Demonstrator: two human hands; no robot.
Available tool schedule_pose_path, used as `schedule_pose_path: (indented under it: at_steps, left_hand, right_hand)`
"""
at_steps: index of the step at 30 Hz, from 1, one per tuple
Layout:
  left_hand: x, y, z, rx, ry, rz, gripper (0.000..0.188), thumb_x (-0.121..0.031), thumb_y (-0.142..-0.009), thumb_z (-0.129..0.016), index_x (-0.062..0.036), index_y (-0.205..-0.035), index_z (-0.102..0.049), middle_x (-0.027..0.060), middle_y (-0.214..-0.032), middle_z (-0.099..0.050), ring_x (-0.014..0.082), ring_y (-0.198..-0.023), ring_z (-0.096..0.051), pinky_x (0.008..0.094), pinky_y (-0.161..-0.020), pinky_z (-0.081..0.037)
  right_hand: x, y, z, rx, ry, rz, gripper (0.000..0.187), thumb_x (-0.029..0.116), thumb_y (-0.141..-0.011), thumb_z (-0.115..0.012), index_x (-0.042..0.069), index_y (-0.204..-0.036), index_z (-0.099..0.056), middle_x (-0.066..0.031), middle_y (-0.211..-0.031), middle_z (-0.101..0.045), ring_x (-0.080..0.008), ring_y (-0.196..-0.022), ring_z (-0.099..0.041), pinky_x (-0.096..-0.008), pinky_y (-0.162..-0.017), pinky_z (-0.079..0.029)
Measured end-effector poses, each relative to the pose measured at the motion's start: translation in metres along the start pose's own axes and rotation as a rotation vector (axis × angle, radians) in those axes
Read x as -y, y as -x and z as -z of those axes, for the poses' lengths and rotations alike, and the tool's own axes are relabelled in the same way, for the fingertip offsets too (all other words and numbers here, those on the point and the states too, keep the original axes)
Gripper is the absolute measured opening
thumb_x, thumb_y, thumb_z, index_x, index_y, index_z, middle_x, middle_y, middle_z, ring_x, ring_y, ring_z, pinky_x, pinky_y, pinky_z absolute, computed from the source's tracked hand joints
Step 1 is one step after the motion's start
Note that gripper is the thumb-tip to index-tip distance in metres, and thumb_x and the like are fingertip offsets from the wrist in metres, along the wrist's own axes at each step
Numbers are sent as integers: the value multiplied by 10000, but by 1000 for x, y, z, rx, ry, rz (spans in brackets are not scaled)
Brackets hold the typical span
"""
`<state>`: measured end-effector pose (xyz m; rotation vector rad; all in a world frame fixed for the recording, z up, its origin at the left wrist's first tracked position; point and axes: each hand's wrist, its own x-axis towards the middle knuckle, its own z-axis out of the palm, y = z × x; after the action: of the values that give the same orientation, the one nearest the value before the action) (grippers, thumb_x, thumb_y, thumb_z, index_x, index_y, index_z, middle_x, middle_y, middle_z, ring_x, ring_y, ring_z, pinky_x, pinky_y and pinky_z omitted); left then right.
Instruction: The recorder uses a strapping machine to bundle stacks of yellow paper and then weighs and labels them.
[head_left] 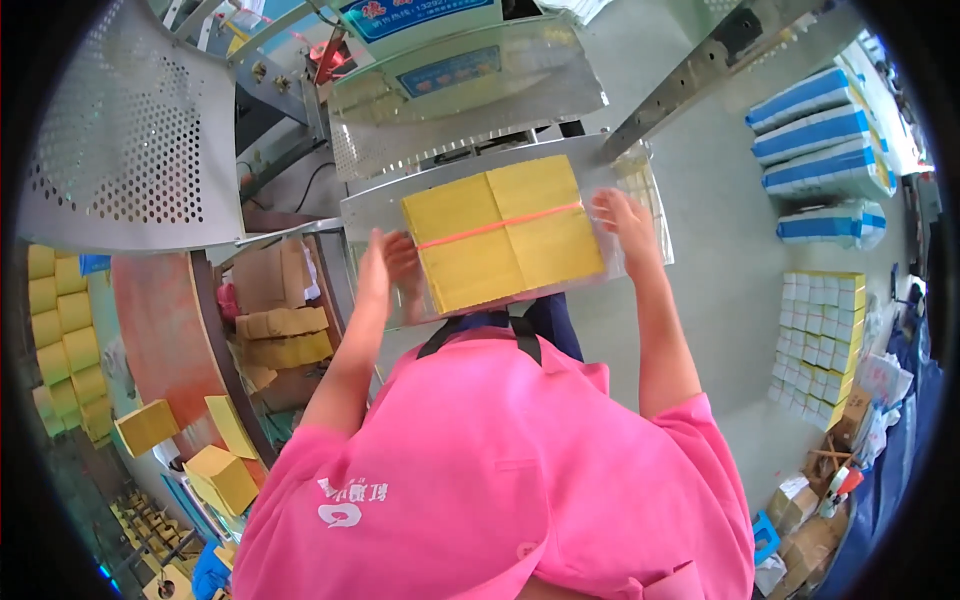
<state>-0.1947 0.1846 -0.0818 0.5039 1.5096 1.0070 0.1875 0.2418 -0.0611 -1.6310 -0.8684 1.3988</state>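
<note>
A wide yellow bundle of paper (470, 264), two stacks side by side, lies on a metal machine table (370, 208) in front of me. One pinkish-orange strap (500, 223) runs across its middle from side to side. My left hand (393, 258) is at the bundle's left edge, open, thumb up and fingers slightly blurred; whether it touches the paper I cannot tell. Beside the right edge, my right hand (624, 222) is open with its fingers loosely bent toward the bundle, a small gap between them.
Beyond the table stands a metal machine housing (470, 95). A perforated metal panel (130, 140) is at the left, above a reddish worktop (165, 330) with yellow paper blocks (220, 478). On the right floor are blue-and-white wrapped packs (815, 135) and stacked white-and-yellow bundles (818, 335).
</note>
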Motion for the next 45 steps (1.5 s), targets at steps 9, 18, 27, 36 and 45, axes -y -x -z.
schedule_pose_path:
  at_steps: [9,18,27,36,45]
  left_hand:
    - [-34,13,-59,142,-35,-573,504,-414,-1023,-363,-22,-1315,-488,91,-1288,-507,205,-1199,-477,335,-1019,-374]
    - [-46,29,-63,210,-92,-713,658,-473,-1015,-309,-39,-1499,-209,126,-1546,-236,249,-1425,-226,383,-1150,-192]
    - [-81,60,-100,48,-1280,-1301,558,-401,-900,-540,-81,-1358,-520,173,-1454,-417,378,-1382,-314,556,-1136,-167]
    - [-67,22,-70,210,-840,-1028,631,-299,-898,-549,-52,-1452,-375,154,-1541,-290,315,-1444,-222,479,-1169,-156]
    - [80,-100,-57,342,-627,-702,513,-411,-982,-488,-52,-1348,-466,111,-1334,-525,241,-1219,-492,382,-1016,-409]
  right_hand:
    - [55,34,-49,222,-222,307,408,239,-1011,-400,-14,-1294,-551,-86,-1274,-587,-157,-1190,-509,-275,-1030,-358]
    - [24,19,-29,-35,-121,486,399,190,-989,-439,12,-1340,-510,-125,-1355,-536,-231,-1263,-491,-294,-1069,-339]
    - [96,38,-74,15,1255,1001,512,362,-912,-529,162,-1381,-486,-75,-1469,-419,-292,-1395,-316,-510,-1130,-227]
    - [88,3,-29,66,530,897,502,325,-928,-534,114,-1381,-488,-151,-1429,-462,-315,-1332,-420,-423,-1098,-310]
    - [-32,-62,-58,274,-411,317,439,371,-998,-473,105,-1338,-554,-48,-1359,-538,-170,-1277,-459,-312,-1094,-316]
